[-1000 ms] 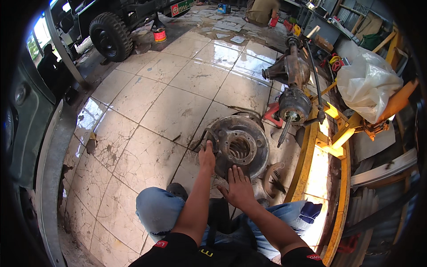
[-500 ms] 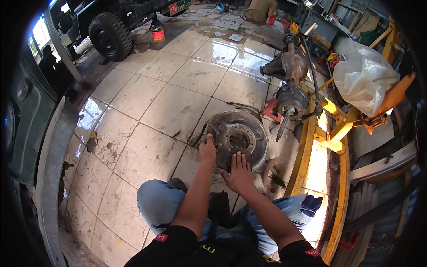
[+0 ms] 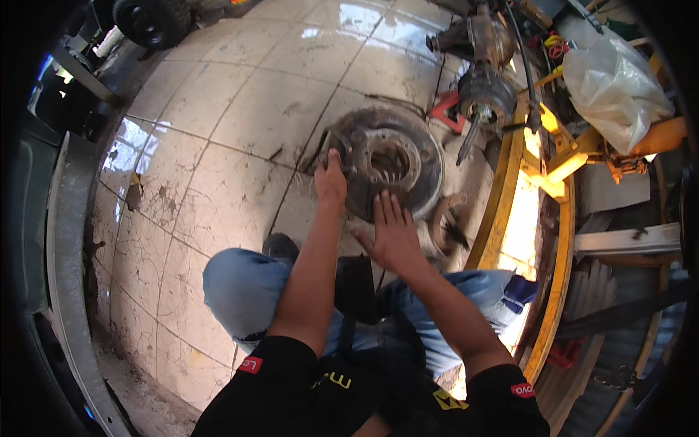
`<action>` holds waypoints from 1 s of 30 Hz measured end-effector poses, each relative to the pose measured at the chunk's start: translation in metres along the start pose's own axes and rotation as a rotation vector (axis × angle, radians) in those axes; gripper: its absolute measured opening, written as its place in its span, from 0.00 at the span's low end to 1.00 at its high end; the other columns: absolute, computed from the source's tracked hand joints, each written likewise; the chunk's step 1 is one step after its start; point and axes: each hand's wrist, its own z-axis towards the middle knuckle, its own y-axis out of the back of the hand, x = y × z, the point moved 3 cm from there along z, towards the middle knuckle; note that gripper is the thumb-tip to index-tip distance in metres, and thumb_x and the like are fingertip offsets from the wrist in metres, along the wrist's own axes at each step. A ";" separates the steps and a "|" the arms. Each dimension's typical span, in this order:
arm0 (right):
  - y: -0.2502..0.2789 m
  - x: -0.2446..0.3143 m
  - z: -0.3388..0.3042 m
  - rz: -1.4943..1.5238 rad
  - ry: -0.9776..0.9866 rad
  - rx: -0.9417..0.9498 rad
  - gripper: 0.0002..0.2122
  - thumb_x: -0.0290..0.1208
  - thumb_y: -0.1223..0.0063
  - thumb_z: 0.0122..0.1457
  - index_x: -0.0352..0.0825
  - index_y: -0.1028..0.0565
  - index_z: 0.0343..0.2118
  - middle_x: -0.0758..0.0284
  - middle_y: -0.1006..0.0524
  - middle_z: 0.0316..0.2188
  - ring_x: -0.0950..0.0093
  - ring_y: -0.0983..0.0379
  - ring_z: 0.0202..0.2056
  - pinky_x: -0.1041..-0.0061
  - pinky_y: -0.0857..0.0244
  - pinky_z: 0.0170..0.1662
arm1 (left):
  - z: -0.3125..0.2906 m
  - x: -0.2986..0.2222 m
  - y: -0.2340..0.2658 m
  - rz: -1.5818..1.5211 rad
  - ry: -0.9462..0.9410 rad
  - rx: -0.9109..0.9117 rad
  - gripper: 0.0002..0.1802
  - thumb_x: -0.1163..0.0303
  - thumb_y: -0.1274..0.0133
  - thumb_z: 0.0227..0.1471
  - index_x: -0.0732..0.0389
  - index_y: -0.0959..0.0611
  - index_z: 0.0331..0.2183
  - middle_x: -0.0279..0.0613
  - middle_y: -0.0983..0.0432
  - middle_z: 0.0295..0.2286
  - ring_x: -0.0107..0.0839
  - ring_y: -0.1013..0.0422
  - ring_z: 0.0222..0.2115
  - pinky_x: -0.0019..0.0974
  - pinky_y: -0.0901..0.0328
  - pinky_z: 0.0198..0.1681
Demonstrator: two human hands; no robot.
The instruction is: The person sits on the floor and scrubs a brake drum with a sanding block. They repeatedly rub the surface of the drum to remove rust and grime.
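A round, rusty brake drum [image 3: 397,156] lies flat on the tiled floor in front of my knees. My left hand [image 3: 330,180] grips its near-left rim with the fingers curled over the edge. On the near edge of the drum, my right hand [image 3: 391,231] rests flat with its fingers spread. I crouch in blue jeans with a dark shoe [image 3: 280,246] just behind the drum.
A greasy axle assembly [image 3: 480,80] stands beyond the drum, with a red stand [image 3: 448,109] beside it. A yellow metal frame [image 3: 510,211] runs along the right. A smaller rusty ring [image 3: 445,222] lies right of the drum. A white plastic bag [image 3: 615,87] and a vehicle tyre [image 3: 153,20] are farther off.
The view has dipped closer to the drum. My left hand stays on the rim; my right hand has slid forward onto the drum's near edge.
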 end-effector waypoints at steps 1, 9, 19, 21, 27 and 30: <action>-0.005 -0.006 0.007 -0.016 -0.025 -0.093 0.41 0.61 0.66 0.63 0.25 0.50 0.65 0.50 0.53 0.68 0.57 0.58 0.69 0.55 0.59 0.67 | -0.005 0.000 0.001 0.007 0.014 -0.016 0.44 0.41 0.57 0.59 0.71 0.36 0.60 0.58 0.37 0.57 0.52 0.37 0.56 0.47 0.43 0.58; -0.008 -0.004 -0.002 -0.032 0.038 -0.025 0.45 0.66 0.68 0.61 0.25 0.50 0.65 0.50 0.54 0.68 0.57 0.60 0.69 0.54 0.59 0.67 | -0.007 -0.010 0.005 -0.017 -0.051 0.058 0.42 0.43 0.58 0.60 0.72 0.37 0.59 0.58 0.37 0.56 0.49 0.36 0.54 0.44 0.41 0.56; 0.009 -0.009 0.000 -0.070 -0.027 0.035 0.43 0.65 0.62 0.59 0.29 0.45 0.65 0.54 0.50 0.67 0.56 0.53 0.67 0.55 0.51 0.63 | 0.013 0.006 0.006 -0.068 -0.045 0.036 0.42 0.44 0.56 0.60 0.74 0.36 0.58 0.58 0.35 0.55 0.50 0.36 0.55 0.43 0.41 0.56; 0.010 0.000 -0.016 -0.108 0.021 0.026 0.42 0.64 0.60 0.59 0.29 0.44 0.64 0.54 0.48 0.67 0.56 0.49 0.65 0.55 0.48 0.62 | 0.015 0.011 0.008 -0.042 -0.051 -0.026 0.42 0.44 0.56 0.60 0.74 0.35 0.58 0.58 0.34 0.54 0.49 0.35 0.54 0.43 0.40 0.55; 0.013 -0.010 0.010 -0.051 -0.052 -0.095 0.44 0.65 0.58 0.57 0.29 0.44 0.64 0.55 0.47 0.66 0.54 0.44 0.61 0.54 0.48 0.61 | -0.007 -0.008 0.001 -0.035 -0.045 0.022 0.40 0.45 0.56 0.60 0.73 0.32 0.56 0.57 0.32 0.53 0.47 0.34 0.53 0.42 0.39 0.54; 0.015 -0.007 0.002 -0.059 -0.029 -0.033 0.44 0.65 0.56 0.55 0.29 0.44 0.64 0.56 0.47 0.67 0.54 0.43 0.60 0.55 0.48 0.61 | -0.009 -0.012 0.002 -0.048 -0.043 0.024 0.38 0.46 0.56 0.60 0.72 0.31 0.56 0.57 0.31 0.53 0.47 0.34 0.53 0.42 0.39 0.54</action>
